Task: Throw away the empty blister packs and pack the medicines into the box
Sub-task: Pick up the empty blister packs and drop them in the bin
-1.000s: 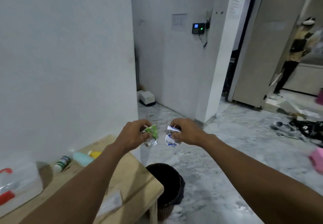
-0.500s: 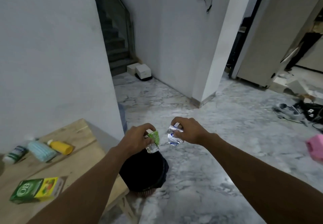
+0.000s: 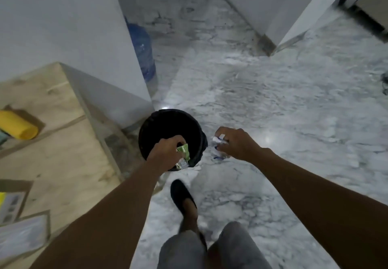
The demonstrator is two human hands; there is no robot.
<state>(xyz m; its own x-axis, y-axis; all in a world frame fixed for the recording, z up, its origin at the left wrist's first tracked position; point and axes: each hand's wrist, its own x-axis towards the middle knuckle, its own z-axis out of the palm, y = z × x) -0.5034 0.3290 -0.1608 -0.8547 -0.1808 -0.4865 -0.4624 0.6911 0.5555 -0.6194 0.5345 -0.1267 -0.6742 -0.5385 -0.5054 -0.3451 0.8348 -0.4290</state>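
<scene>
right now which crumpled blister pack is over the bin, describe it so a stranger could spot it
Find the round black bin on the marble floor beside the wooden table's corner. The left hand holds a crumpled green and silver blister pack over its opening. The right hand's white and blue pack hangs outside the rim.

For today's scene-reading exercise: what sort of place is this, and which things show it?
Probably an indoor hallway or entry area: a marble-patterned floor, plain white walls, a black waste bin beside a wooden table.
</scene>
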